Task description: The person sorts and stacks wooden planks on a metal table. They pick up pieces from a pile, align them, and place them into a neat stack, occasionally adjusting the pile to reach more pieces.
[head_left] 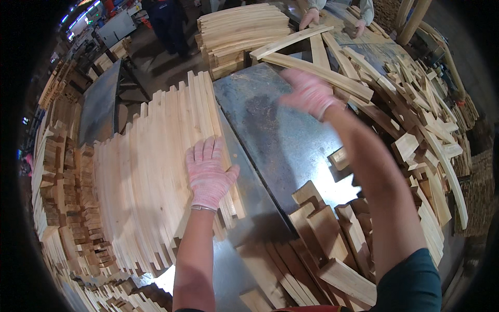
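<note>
Head view: the left hand point(208, 174), gloved, lies flat with fingers spread on the stack of pale wooden slats point(156, 171) just left of the metal table point(275, 140). The right hand point(307, 93), blurred, reaches a long slat point(317, 75) at the table's far edge; its grip cannot be told.

A grey metal table point(270, 130) carried a stacked row of pale wooden slats point(156, 171) on its left and loose wood offcuts point(410, 119) heaped along its right.
</note>
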A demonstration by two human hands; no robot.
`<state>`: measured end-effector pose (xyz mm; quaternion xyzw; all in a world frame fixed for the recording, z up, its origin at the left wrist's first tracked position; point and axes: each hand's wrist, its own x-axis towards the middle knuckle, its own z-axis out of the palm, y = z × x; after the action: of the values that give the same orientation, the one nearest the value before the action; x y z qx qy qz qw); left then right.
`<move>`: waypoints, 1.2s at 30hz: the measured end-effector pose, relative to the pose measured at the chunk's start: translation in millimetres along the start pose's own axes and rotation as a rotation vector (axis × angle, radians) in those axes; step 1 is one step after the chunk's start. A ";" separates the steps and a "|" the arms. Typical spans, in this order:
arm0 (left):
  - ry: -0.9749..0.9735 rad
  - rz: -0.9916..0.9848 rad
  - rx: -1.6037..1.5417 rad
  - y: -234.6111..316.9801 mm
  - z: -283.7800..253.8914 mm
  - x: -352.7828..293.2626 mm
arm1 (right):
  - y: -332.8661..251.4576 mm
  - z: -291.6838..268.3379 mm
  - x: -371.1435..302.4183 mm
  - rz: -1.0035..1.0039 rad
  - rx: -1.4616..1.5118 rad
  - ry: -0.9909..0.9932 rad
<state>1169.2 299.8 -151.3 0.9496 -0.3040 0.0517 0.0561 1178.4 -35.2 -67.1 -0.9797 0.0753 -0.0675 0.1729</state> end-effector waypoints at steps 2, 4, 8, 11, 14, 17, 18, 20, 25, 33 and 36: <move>0.009 0.009 -0.002 1.4 1.5 3.8 | 60.7 -48.7 4.2 0.308 -0.506 0.042; 0.002 0.038 0.000 11.7 2.9 11.4 | 126.9 -56.6 -0.5 0.683 -0.557 0.096; 0.000 0.016 0.003 6.5 2.0 5.2 | 104.9 -28.7 18.8 0.693 -0.410 -0.044; 0.009 0.030 -0.009 4.8 0.5 3.0 | 109.2 -17.2 11.7 0.581 -0.584 -0.177; 0.027 0.016 -0.011 7.9 3.3 8.3 | 116.5 -26.9 -12.3 0.585 -0.347 0.037; -0.019 0.006 -0.027 10.9 -0.6 7.6 | 97.2 -21.7 -40.4 0.435 -0.079 0.058; -0.030 0.015 -0.031 11.3 -4.0 8.4 | 89.7 -7.9 -50.5 0.359 0.211 0.091; -0.010 0.005 -0.057 1.0 -2.8 8.3 | 45.0 17.5 -62.4 0.329 0.465 -0.029; 0.053 -0.109 -0.249 13.8 22.6 35.1 | -68.5 86.1 -79.1 0.086 0.349 -0.564; -0.068 -0.056 0.040 28.3 -0.7 22.7 | 102.2 4.6 -10.3 0.546 -0.430 0.335; -0.046 -0.003 -0.007 38.4 -1.3 27.4 | 262.7 -26.2 -61.2 0.576 -0.241 0.183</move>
<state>1168.8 253.2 -143.5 0.9508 -0.3040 0.0287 0.0527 1081.7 -277.4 -140.9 -0.9215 0.3721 -0.0943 0.0601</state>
